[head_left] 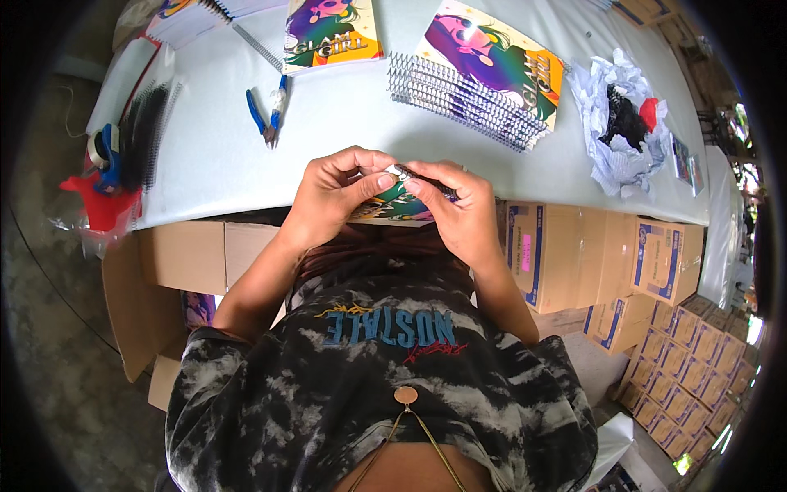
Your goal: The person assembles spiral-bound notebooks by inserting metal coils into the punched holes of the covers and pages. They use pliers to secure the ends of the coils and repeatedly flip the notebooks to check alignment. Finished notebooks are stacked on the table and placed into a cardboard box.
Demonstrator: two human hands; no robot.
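Wire binding spine [426,178] on a colourful notebook [395,207] sits pinched between both hands at the near edge of the bench [205,156], just above the person's chest. Left hand [332,197] has its fingers [370,182] curled and pressed together around the small pale end of the spine; right hand [459,209] has thumb and forefinger closed on the dark coil just beside them, the remaining fingers folded beneath the cover.

Judging by this grip, the work goes best with the notebook braced against the bench edge, the coil turned in small, even motions so it does not kink, and both thumbs close to the wire's end.

Beyond the fingertips lies a loose bundle of wire spines [467,98] on a matching cover [500,61], with another printed cover [332,33] further left. Blue-handled pliers [269,111] rest to the far left of the fingers. Crumpled paper [623,123] lies off to the right, and cardboard boxes [598,262] stack below the bench.
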